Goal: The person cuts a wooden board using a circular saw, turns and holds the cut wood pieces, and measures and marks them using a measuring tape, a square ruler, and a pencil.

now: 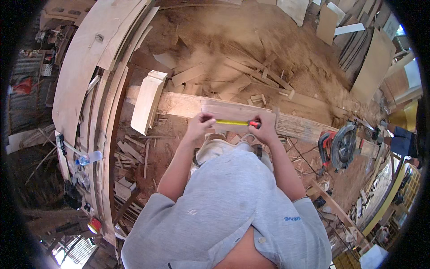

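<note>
A yellow tape measure blade (231, 122) stretches between my two hands, over a pale wooden board (233, 110). The board lies on a long rough timber beam (179, 104) in front of me. My left hand (200, 125) pinches the blade's free end. In my right hand (264, 127), at the board's right part, is the red and black tape measure case (254, 123); the fingers wrap round it and hide part of it.
A moulded wooden piece (149, 103) lies across the beam's left part. To the right rests a red circular saw (339, 145). Stacked planks (101, 89) run along the left, with a plastic bottle (88, 158) on them. Sawdust and offcuts (233, 85) cover the ground beyond the beam.
</note>
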### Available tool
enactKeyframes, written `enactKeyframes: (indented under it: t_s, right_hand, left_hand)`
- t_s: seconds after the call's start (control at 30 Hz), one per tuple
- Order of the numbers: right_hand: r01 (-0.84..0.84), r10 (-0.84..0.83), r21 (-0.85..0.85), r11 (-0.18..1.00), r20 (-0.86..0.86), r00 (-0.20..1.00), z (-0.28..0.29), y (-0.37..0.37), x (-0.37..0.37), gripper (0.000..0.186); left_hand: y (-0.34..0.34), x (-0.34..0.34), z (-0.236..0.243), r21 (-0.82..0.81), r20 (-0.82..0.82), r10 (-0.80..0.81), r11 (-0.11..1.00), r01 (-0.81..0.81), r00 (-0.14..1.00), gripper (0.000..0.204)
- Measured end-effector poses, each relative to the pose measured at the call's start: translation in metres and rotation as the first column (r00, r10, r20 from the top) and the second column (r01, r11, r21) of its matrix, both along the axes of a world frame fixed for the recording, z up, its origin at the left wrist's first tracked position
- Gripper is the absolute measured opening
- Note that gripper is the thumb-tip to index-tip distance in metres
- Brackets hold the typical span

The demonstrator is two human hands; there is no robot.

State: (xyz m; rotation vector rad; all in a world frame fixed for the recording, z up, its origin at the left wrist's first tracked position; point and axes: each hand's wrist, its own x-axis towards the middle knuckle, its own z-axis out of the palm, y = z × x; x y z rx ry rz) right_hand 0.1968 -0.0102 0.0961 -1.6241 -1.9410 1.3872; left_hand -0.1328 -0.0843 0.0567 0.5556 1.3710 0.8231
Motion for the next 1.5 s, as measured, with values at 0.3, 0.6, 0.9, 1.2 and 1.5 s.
enactKeyframes:
  t_s: [0.3,0.6,0.9,1.2,1.5]
  right_hand:
    - [0.287,-0.303,0.106,0.952,0.186,0.935,0.011,-0.005,0.066,0.039]
    - [0.370,-0.397,0.175,0.912,0.154,0.905,0.004,-0.012,0.085,0.040]
    - [0.449,-0.508,0.314,0.837,0.137,0.851,-0.008,-0.032,0.094,0.034]
    - [0.629,-0.695,0.398,0.668,0.030,0.719,-0.018,-0.056,0.091,0.031]
    - [0.616,-0.620,0.443,0.652,-0.155,0.769,-0.049,-0.048,0.100,0.036]
  left_hand:
    - [0.004,-0.042,-0.041,0.100,-0.494,0.018,0.994,0.036,0.869,0.024]
    - [0.022,0.001,0.014,0.198,-0.819,-0.014,0.931,0.306,0.573,0.038]
    - [0.055,0.081,0.024,0.307,-0.904,-0.052,0.614,0.728,0.425,0.036]
    - [0.076,0.148,-0.001,0.277,-0.827,-0.311,0.499,0.821,0.468,0.014]
    - [0.074,0.171,0.006,0.283,-0.879,-0.212,0.488,0.825,0.427,0.022]
